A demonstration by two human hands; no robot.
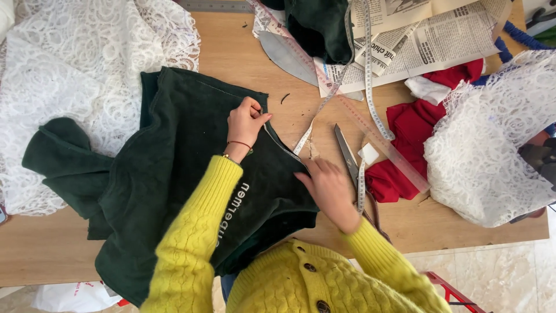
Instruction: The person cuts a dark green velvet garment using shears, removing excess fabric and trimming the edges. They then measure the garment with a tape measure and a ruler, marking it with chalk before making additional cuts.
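Dark green velvet garment [168, 174] lies across the middle of the wooden worktop [243, 52], hanging over its near edge. Left hand [246, 122] pinches the garment's upper edge, fingers closed on it. Right hand [327, 185] presses flat, fingers spread, on the right edge, beside steel scissors [346, 152] and white measuring tape [370, 87].

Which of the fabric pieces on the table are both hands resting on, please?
The dark green velvet cloth in the middle. The left hand and right hand press along its edge, whereas the white lace and red fabric lie untouched to the sides.
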